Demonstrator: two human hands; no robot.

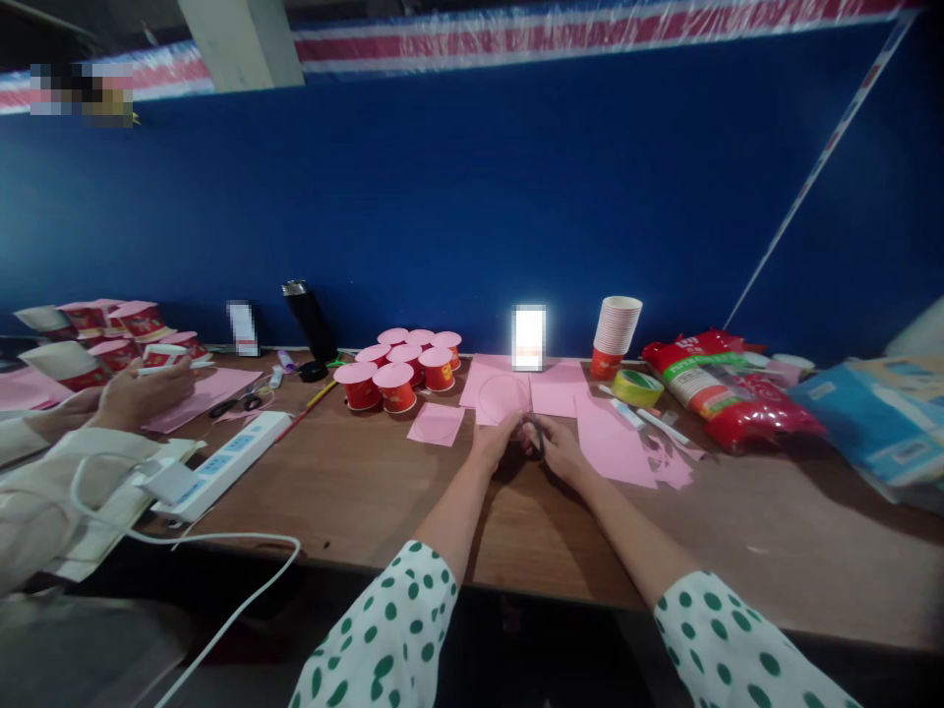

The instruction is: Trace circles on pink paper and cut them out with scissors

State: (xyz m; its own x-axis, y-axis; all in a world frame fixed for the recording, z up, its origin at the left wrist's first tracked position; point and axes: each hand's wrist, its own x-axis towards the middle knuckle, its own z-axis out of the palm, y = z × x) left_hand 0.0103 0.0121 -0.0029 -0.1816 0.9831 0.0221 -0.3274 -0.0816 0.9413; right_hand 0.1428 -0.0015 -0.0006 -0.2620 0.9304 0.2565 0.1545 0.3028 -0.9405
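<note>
My left hand [502, 433] pinches the lower edge of a pink paper sheet [501, 395] that has a circle drawn on it. In my right hand [557, 447] is a pair of scissors [537, 442], its blades pointing up along the sheet's right side. A smaller pink square [437, 424] with a circle outline lies to the left of my hands. Behind them more pink paper [564, 379] rests on the table. Several red paper cups [398, 396] topped with pink discs stand together at the left.
At the right are stacked paper cups [618, 329], yellow-green tape [636, 388], pink scraps [671, 462] and a red plastic bag [708, 374]. A lit phone [529, 337] stands behind. To the left are a power strip [228, 462], a black bottle [310, 320] and another person's hands [144, 393] holding a cup.
</note>
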